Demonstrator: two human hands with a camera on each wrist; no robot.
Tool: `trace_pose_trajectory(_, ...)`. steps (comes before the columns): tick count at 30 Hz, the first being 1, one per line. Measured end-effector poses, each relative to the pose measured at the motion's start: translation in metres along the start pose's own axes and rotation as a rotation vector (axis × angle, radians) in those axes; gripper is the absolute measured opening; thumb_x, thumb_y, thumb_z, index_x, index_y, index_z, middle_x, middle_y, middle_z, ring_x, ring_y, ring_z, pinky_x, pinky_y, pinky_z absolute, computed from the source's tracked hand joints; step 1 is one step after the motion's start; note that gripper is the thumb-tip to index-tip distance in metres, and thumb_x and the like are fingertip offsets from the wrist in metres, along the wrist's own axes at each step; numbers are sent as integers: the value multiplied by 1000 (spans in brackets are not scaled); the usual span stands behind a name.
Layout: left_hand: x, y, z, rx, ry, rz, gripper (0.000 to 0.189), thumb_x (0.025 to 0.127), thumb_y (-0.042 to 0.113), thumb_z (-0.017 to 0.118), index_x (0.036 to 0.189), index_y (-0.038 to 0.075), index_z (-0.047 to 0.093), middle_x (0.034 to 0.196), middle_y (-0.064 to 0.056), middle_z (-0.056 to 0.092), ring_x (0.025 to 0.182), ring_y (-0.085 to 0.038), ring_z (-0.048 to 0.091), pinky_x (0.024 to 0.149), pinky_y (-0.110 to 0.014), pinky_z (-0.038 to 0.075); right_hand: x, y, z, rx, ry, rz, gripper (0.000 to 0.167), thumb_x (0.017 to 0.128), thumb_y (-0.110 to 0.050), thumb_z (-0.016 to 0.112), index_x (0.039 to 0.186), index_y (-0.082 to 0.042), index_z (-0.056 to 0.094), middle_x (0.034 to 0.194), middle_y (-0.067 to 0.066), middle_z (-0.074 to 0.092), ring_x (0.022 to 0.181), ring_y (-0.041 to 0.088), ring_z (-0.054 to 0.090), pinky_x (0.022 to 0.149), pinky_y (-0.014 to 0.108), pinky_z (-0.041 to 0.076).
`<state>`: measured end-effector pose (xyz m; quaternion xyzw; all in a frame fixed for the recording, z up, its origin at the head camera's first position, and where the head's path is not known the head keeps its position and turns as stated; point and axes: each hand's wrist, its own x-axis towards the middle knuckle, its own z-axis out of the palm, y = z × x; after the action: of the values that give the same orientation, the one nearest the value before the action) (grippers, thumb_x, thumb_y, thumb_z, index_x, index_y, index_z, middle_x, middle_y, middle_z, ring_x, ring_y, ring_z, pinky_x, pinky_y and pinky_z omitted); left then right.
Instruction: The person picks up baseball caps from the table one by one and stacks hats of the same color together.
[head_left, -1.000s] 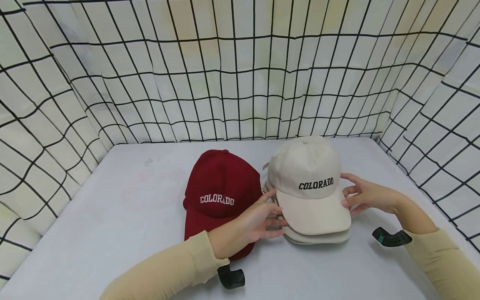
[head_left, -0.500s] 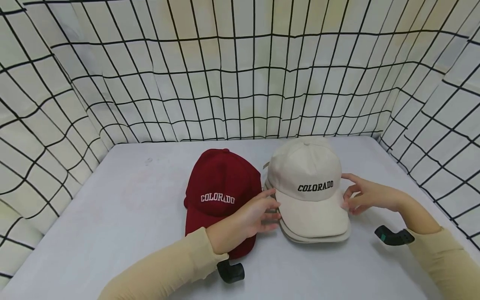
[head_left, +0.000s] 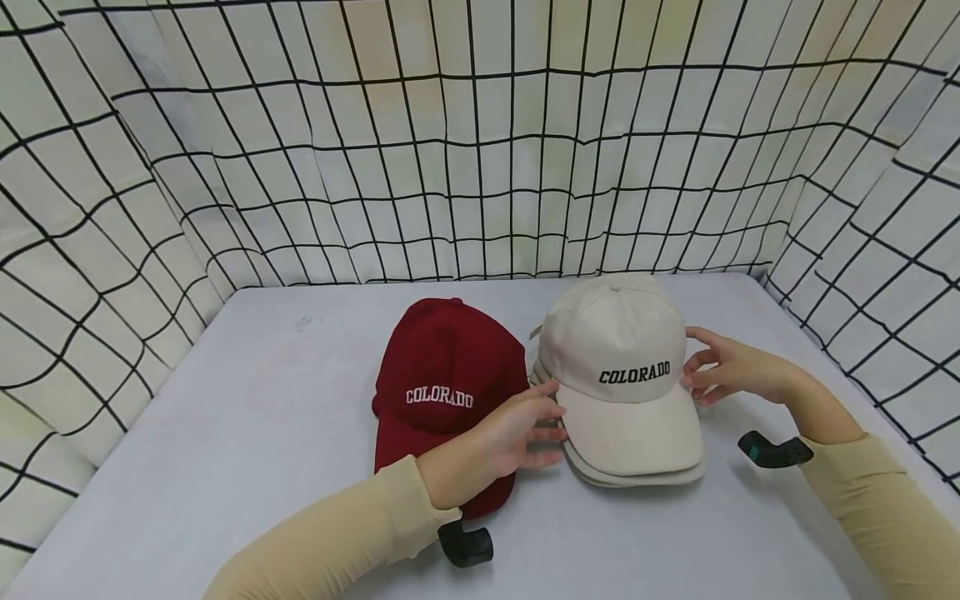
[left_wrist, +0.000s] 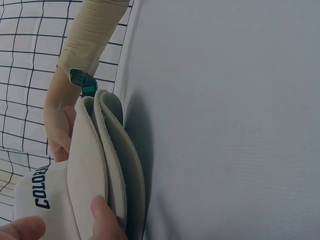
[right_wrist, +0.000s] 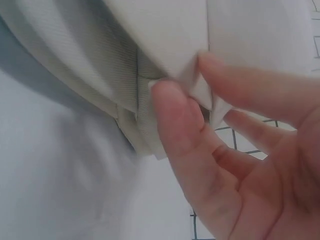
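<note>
A cream cap (head_left: pixel 611 337) with dark COLORADO lettering tops a stack of like caps, whose layered brims (left_wrist: pixel 117 165) show in the left wrist view. At the stack's right side, my right hand (head_left: pixel 738 371) pinches the edge of the top cap between thumb and finger, seen close in the right wrist view. My left hand (head_left: pixel 517 429) is at the stack's left side, its fingers mostly extended and a fingertip (left_wrist: pixel 104 215) against the brims. Just left lies a dark red cap (head_left: pixel 450 358) with white COLORADO lettering, partly hidden behind my left hand and forearm.
The caps lie on a white-covered table (head_left: pixel 262 400). White cloth walls (head_left: pixel 495 167) with a black grid enclose the back and both sides. Black devices (head_left: pixel 775 450) sit at both wrists, below beige sleeves.
My right hand has shifted slightly up along the cap's right edge. The left hand has stayed nearly in place beside the stack. Both the cap stack and the red cap look unmoved.
</note>
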<state>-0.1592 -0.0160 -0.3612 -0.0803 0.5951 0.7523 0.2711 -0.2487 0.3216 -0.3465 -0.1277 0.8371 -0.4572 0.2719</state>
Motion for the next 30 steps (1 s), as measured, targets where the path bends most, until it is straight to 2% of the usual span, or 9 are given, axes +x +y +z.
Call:
trace_pose_trajectory(11,2,0,1,-2,-4,3,63,98,9,56,158,13,38,127,-11,48,98,-22,55,95,-46,51,2,5,4,47,-13,24,84,98,-4,66,158,-1,6,107,14,53,84,22,60,77,36,60)
trace_pose_trajectory(18,2,-4,3,50,2,1,67,97,8,57,160,15,36,131,-10,53,93,-19,57,77,-26,50,2,6,5,39,-12,20,83,98,-4,66,157,-1,8,106,13,53,82,21,60,75,36,60)
trace_pose_trajectory(22,1,-4,4,67,5,7,69,97,8,58,161,15,34,137,-11,49,92,-19,57,71,-21,48,3,5,5,26,-14,21,82,98,-5,66,157,-1,8,105,13,53,82,22,60,75,36,60)
trace_pose_trajectory(26,0,-3,3,60,-4,9,67,98,8,56,161,13,34,138,-13,48,93,-20,56,69,-19,48,3,1,6,-13,-16,15,82,98,-6,66,157,1,9,106,14,52,84,23,60,76,37,60)
trace_pose_trajectory(30,1,0,0,52,-12,0,62,99,8,55,158,10,38,133,-13,50,95,-21,58,73,-22,51,1,-4,4,-120,-7,-8,79,99,-8,65,156,4,13,109,17,54,86,25,61,78,40,60)
